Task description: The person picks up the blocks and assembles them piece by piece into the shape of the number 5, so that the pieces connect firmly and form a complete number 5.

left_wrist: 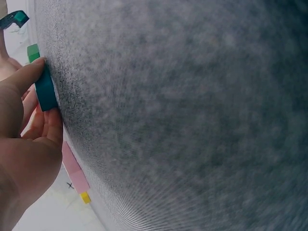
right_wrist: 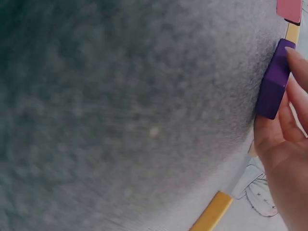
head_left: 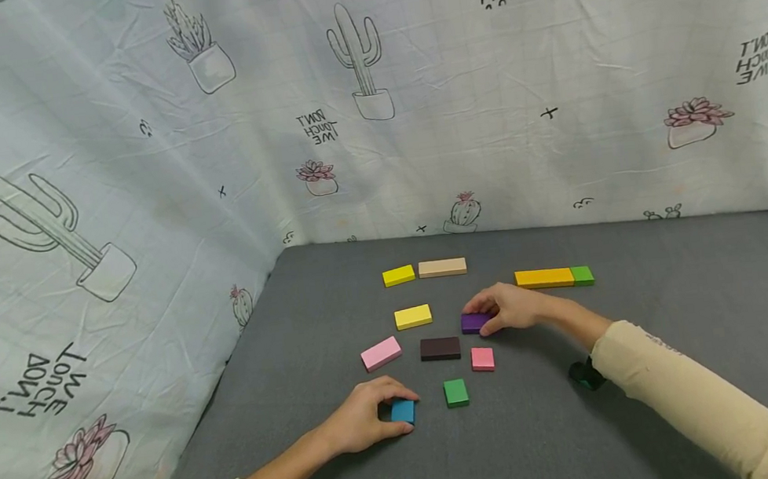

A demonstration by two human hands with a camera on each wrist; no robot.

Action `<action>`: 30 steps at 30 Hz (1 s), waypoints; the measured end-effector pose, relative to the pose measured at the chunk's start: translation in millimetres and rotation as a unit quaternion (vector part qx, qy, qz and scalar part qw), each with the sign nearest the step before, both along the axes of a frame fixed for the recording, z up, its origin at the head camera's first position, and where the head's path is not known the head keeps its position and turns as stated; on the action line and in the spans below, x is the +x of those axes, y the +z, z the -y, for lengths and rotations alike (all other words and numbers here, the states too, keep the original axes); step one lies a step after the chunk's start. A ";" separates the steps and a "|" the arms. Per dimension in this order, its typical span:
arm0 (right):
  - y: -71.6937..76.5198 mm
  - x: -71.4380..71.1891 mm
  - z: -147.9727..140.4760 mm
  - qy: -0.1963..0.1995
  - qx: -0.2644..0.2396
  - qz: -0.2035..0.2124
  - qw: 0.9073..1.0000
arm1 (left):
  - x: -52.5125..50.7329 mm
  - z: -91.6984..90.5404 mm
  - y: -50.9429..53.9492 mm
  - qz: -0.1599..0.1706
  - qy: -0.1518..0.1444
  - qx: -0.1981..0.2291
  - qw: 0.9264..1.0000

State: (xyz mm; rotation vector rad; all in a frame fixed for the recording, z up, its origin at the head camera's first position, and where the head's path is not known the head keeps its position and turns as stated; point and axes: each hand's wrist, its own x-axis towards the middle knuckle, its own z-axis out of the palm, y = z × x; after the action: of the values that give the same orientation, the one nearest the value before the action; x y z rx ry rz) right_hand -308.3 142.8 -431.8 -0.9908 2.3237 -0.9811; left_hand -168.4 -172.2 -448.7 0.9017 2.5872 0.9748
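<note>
Between the thumb and fingers of my left hand [head_left: 361, 416] is a small blue block [head_left: 403, 412], pinched at its two sides on the table. The left wrist view also shows this blue block [left_wrist: 45, 90] in the grip. Farther back and to the right, my right hand [head_left: 514, 306] pinches a purple block [head_left: 475, 323], seen in the right wrist view as a long purple block [right_wrist: 275, 81]. Close to the hands lie a green block [head_left: 455, 393], a coral-pink block [head_left: 482, 359], a dark brown block [head_left: 440, 349] and a light pink block [head_left: 381, 353].
Two yellow blocks [head_left: 413, 317] and a tan block [head_left: 442, 268] lie toward the back of the grey table [head_left: 331, 277]. An orange block [head_left: 543, 278] touches a light green block [head_left: 582, 275] at the back right. A cactus-print cloth [head_left: 418, 164] hangs behind and at the left.
</note>
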 end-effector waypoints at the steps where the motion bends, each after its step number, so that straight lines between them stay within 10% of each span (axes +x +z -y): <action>1: 0.4 0.6 0.5 -0.003 0.010 -0.009 1.000 | -0.1 0.0 -0.1 -0.001 0.000 0.001 1.000; 8: 2.4 4.2 4.2 -0.008 0.037 -0.046 0.998 | 0.3 -0.3 -1.8 -0.004 0.000 0.005 1.000; 14: 1.4 -0.8 -3.0 -0.087 -0.046 -0.005 0.995 | 0.8 0.2 -3.1 0.001 0.000 0.004 1.000; 22: 3.5 -4.4 -21.9 -0.226 -0.091 -0.004 0.970 | 0.9 -0.3 -3.5 -0.003 -0.004 0.008 1.000; 30: 20.5 2.4 -45.4 -0.313 -0.133 0.095 0.936 | -2.0 2.2 -6.8 -0.020 -0.008 0.025 0.999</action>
State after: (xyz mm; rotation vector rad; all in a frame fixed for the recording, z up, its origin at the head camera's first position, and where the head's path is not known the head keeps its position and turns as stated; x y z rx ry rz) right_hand -305.8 188.2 -411.3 -0.1959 2.4168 -1.5853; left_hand -170.4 -174.4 -455.5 0.9628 2.5956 1.0324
